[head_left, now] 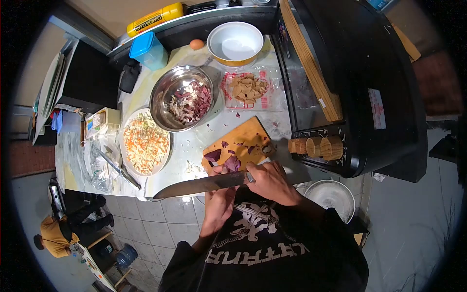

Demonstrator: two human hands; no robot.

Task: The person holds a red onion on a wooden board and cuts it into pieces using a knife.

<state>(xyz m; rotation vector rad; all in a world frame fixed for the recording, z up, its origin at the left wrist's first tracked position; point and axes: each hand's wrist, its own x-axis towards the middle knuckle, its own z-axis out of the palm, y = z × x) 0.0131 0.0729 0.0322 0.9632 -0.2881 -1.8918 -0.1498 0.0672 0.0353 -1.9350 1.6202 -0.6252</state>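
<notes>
My right hand [273,181] is closed round the handle of a large knife [199,185], whose broad blade points left across the near edge of a wooden cutting board [244,132]. Behind the blade, my left hand [220,202] is partly hidden, with fingertips at a purple piece [232,163] on the board. Another dark purple chunk [212,155] and small purple scraps lie on the wood. Beyond the board, a steel bowl [160,92] holds chopped purple and white pieces. Brown slices [249,89] rest on a clear plastic bag.
A plate of shredded orange and white food [146,146], a second knife [119,170] and a plastic tub [111,118] are at left. Behind stand a white bowl [235,43], an egg [196,44] and a blue-lidded container [148,51]. A black oven [360,97] borders the right. Another person [58,236] is far left.
</notes>
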